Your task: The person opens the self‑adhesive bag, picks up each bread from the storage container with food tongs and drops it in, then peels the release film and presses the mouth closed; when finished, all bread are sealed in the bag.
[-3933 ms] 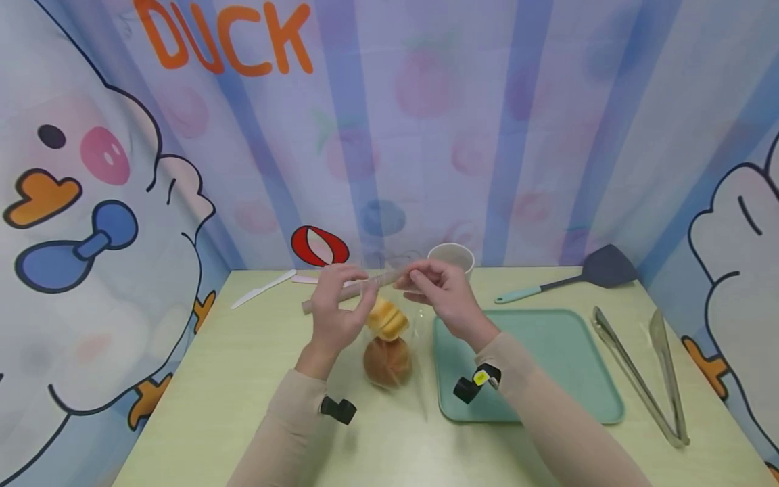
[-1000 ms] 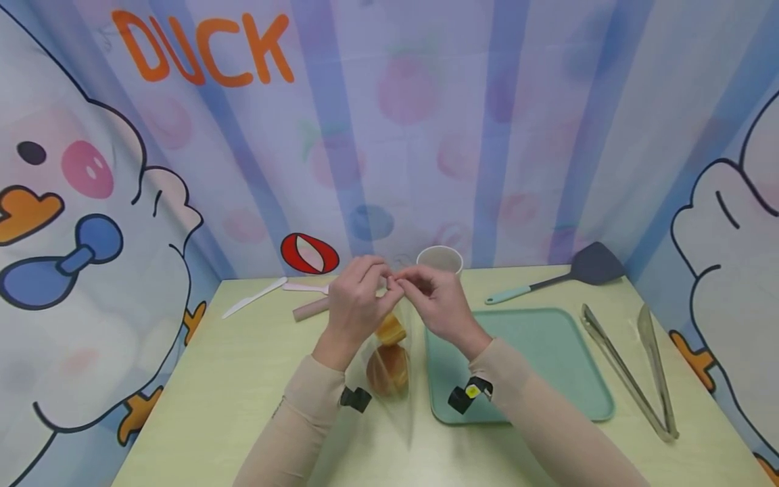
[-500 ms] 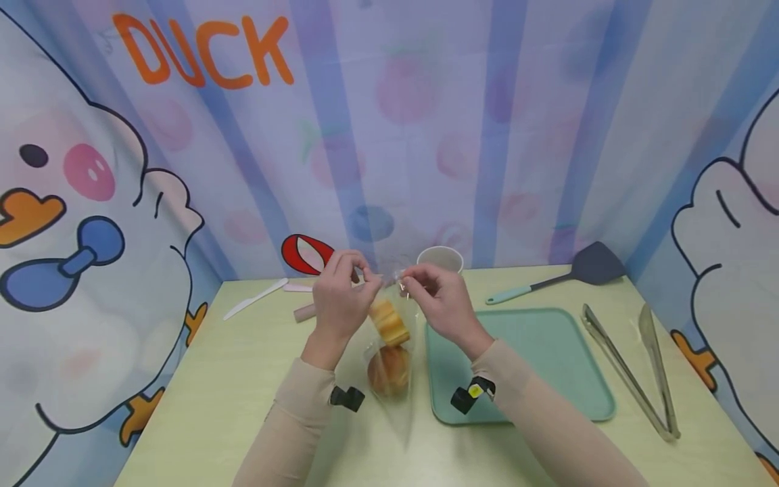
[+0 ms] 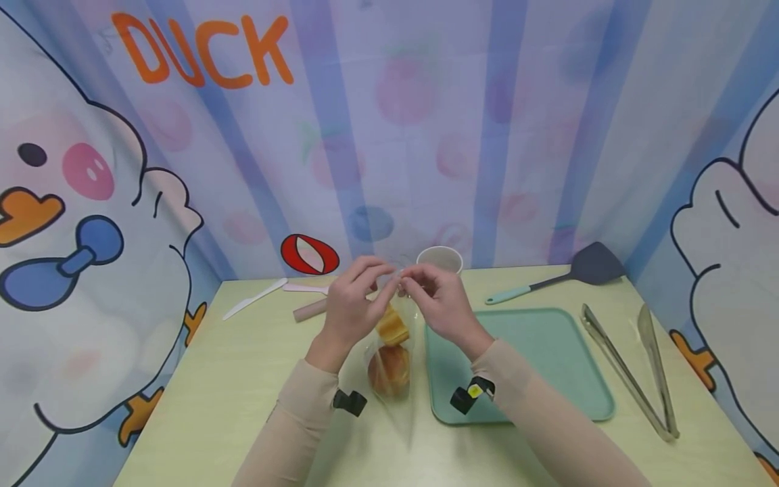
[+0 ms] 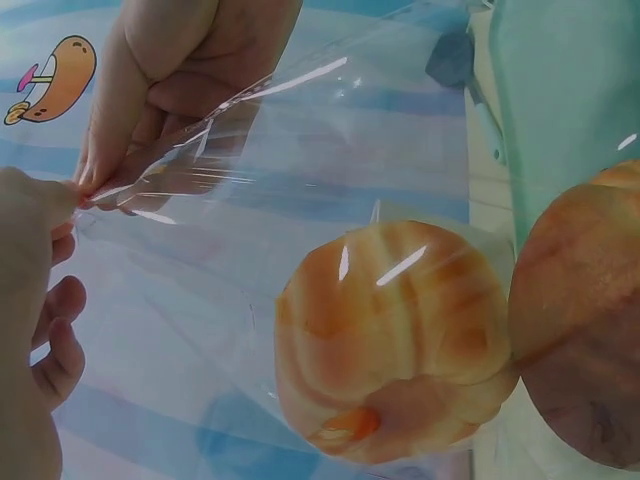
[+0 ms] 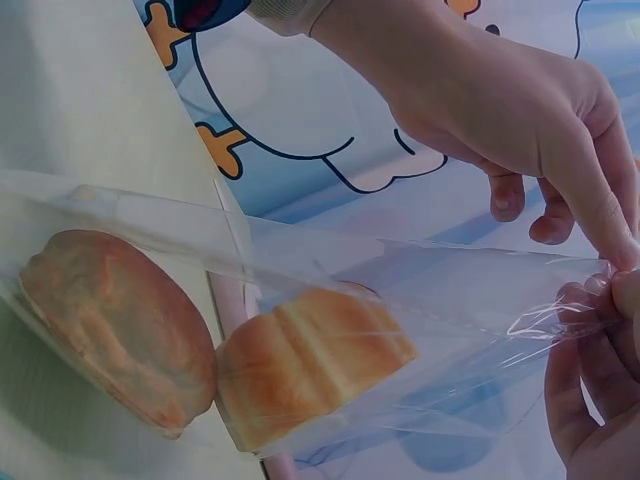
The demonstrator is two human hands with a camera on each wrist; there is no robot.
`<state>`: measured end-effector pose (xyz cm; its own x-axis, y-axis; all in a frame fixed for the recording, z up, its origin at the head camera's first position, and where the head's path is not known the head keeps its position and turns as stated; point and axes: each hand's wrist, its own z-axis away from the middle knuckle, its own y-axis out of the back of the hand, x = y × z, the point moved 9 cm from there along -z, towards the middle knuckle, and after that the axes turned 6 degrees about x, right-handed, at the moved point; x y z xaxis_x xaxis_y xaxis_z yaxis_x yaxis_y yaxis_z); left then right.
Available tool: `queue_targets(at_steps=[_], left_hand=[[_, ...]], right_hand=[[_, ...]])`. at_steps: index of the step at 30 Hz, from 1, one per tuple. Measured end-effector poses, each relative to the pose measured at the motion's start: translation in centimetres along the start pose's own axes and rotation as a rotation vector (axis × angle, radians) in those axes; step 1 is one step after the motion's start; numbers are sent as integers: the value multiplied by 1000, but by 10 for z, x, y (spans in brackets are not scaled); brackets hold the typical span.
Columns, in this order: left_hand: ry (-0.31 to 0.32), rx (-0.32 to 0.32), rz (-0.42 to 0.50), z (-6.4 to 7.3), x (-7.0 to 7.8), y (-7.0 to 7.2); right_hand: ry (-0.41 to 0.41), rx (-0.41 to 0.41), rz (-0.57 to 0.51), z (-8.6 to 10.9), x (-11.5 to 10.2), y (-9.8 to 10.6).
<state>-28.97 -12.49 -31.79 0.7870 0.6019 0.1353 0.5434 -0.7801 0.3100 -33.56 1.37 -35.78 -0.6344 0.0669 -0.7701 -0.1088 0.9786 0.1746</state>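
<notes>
My read, watching from a distance: the step in hand is bringing the mouth of the clear bag together, w/ the filling prob. done. Both breads show inside: the round bun toward the closed end, the ridged loaf touching or nearly touching it, nearer the mouth. The bag is between the forearms, just left of the tray; can't tell from here if its bottom rests on the table.

R hand is clamped on the bag's mouth edge, thumb & forefinger pinched together on the film. L hand has its thumb tip at the same edge, right by R's fingertips, other fingers loosely bent and a bit apart. Whether its forefinger also nips the film I can't tell; the tips are too crowded.

Next move, IMO: hold R's pinch as the anchor, get a sure L grip on the lip, then work L along the edge so both layers line up before any fold or seal. No sticky strip or tie that I can make out, so closing method = TBD. Film looks thin & slick, so I'd go easy on tension: too much might crease or tear it; too little and the loaf could ride up toward the mouth.
</notes>
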Motion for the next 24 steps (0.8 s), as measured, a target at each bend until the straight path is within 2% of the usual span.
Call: queue_targets(at_steps=[9,16,24], left_hand=[[22,-43,10,-3,1,-4],[69,-108,-56,0,-5,-9],[85,-98,-90,3,-7,-9]], right_hand=[[15,-11,-18,0,-3,-1],[-8,9,0,-1,-2,0],[-25,17,16,-2,-1,0]])
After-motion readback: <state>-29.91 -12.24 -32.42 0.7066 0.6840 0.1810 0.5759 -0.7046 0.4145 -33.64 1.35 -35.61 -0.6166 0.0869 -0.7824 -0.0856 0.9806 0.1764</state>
